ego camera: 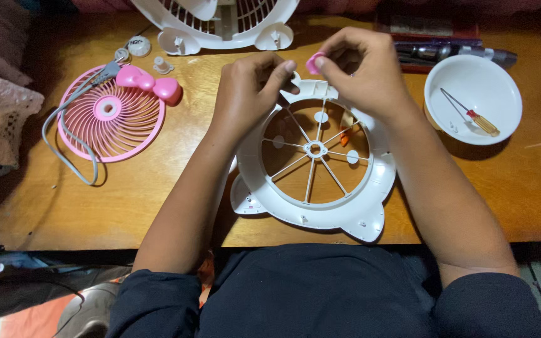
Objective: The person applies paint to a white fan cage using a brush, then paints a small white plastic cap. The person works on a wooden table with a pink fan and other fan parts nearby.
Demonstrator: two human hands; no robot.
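A white round fan housing (320, 206) with thin spokes and two small feet lies flat on the wooden table (158, 200) in front of me. My left hand (250, 91) rests on its far rim, fingers pinching the white edge. My right hand (361, 66) hovers just beyond the rim and pinches a small pink part (314, 62) between thumb and fingers. The two hands almost touch above the housing's top edge.
A pink fan grille (111, 116) with a pink bow (148, 82) and grey cable (64, 150) lies at the left. Another white fan shell (220, 28) stands at the back. A white bowl (471, 81) at the right holds a small screwdriver (474, 116). Cloth lies at the far left.
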